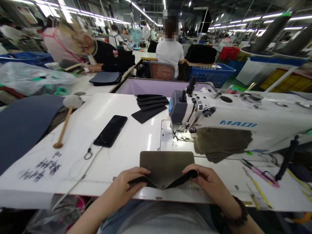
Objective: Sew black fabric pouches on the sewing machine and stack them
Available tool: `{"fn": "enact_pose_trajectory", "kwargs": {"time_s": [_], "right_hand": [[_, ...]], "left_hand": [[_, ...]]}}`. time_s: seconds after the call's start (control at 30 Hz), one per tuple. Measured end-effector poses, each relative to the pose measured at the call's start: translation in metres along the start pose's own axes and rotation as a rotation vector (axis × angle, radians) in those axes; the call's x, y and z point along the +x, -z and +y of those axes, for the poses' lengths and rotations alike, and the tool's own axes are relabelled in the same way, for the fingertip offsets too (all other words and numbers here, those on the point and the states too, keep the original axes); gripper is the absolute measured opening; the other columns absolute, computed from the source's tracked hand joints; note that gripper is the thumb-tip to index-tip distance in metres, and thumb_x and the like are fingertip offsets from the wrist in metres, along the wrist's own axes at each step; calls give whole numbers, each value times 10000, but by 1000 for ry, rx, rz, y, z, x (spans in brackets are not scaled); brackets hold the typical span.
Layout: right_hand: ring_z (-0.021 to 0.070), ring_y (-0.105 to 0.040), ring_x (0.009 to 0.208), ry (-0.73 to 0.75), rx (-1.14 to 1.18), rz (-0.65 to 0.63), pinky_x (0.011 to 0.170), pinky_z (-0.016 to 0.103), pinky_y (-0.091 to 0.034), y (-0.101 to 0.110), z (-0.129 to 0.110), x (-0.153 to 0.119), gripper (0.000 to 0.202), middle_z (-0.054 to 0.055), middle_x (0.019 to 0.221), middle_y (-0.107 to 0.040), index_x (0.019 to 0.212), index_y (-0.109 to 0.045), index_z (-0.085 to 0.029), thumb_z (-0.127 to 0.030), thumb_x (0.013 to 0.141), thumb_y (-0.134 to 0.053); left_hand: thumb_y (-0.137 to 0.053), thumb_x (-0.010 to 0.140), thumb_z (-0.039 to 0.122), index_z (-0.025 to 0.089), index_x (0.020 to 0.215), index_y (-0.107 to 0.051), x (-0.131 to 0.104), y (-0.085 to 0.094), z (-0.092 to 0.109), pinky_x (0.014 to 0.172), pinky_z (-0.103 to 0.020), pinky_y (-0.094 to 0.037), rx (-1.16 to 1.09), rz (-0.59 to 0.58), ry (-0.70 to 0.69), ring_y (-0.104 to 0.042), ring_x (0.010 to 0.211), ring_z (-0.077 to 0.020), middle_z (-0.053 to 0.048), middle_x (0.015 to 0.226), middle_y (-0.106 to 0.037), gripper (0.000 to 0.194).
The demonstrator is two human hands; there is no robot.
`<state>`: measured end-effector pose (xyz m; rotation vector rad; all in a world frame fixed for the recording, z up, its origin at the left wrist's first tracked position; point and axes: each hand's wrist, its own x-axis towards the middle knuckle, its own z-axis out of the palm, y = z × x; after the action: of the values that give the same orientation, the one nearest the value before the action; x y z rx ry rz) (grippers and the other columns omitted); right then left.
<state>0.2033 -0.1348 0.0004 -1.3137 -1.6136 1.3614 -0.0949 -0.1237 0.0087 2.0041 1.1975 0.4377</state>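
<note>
An olive fabric piece (pixel 168 164) lies at the front edge of the white table, below the sewing machine's needle area (pixel 174 135). Its near edge is bent up and shows a black underside. My left hand (pixel 128 183) pinches the left corner between thumb and fingers. At the right corner, my right hand (pixel 207 180) grips the black-sided edge in the same way. The fabric sags into a point between the hands. More olive pieces (pixel 223 143) are stacked under the machine arm, and black pieces (pixel 151 105) lie fanned out left of the machine head.
A phone (pixel 110 130) with a cord and ring lies left of centre, near a wooden-handled mallet (pixel 65 125). Pink-handled scissors (pixel 262 174) and a yellow tape (pixel 259 191) are on the right. Beyond the table, a person in white (pixel 170 53) sits by a blue crate (pixel 212 74).
</note>
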Motion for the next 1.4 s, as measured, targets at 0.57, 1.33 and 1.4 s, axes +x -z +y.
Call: {"fn": "enact_pose_trajectory", "kwargs": {"time_s": [0.57,1.33,1.4], "right_hand": [[150,-592,872,245,-561,153,726,239,-483,2,-1,13,146,21,945,-624,849,-619,-255,-274,818,-477],[200,-625,856,315,-984,341,681,285,-521,-3,19,15,311,57,905,-650,990,-625,-228,-372,861,-381],[202,-633,823,359,-1061,359,659,284,-526,-3,19,16,343,65,861,-659,954,-642,-196,-376,872,-362]], "left_hand": [[-431,837,165,162,847,-601,29,-5,-3,749,-250,-485,21,169,-68,-591,821,-144,-45,936,-605,171],[-533,785,119,148,949,-621,42,-11,-15,657,-224,-500,87,385,22,-566,721,-120,-37,819,-574,188],[-532,782,100,138,959,-619,41,-11,-14,661,-224,-505,92,383,31,-568,721,-119,-39,824,-575,201]]}}
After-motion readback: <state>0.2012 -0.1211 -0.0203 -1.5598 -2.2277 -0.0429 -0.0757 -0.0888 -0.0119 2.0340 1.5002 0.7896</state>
